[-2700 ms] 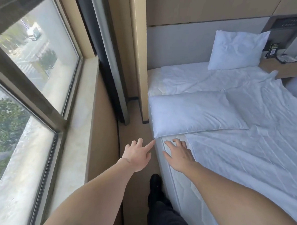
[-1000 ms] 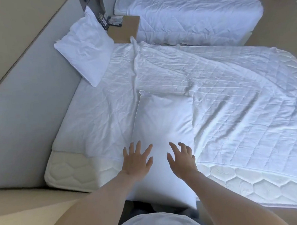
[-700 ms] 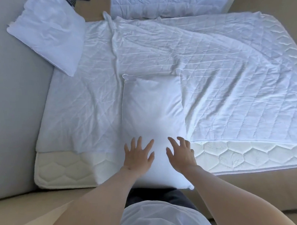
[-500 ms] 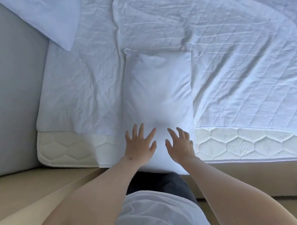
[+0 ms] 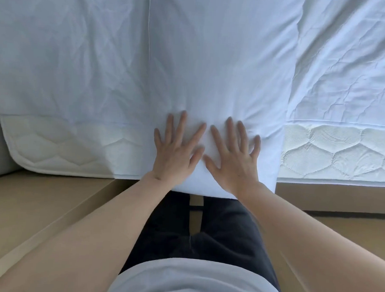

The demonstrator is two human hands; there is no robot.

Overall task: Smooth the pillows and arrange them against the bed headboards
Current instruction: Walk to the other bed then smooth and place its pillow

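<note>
1. Pillow [image 5: 212, 69] lies lengthwise straight away from me across the mattress [image 5: 332, 152], near end overhanging its edge.
2. My left hand [image 5: 176, 151] and right hand [image 5: 233, 156] press flat, fingers spread, equally near, gripping nothing.

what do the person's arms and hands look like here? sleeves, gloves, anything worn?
Both arms are bare to the frame edge, with no sleeves in view. The left hand and right hand wear no gloves, rings or watch. Lower down: a light grey top and dark trousers.
</note>
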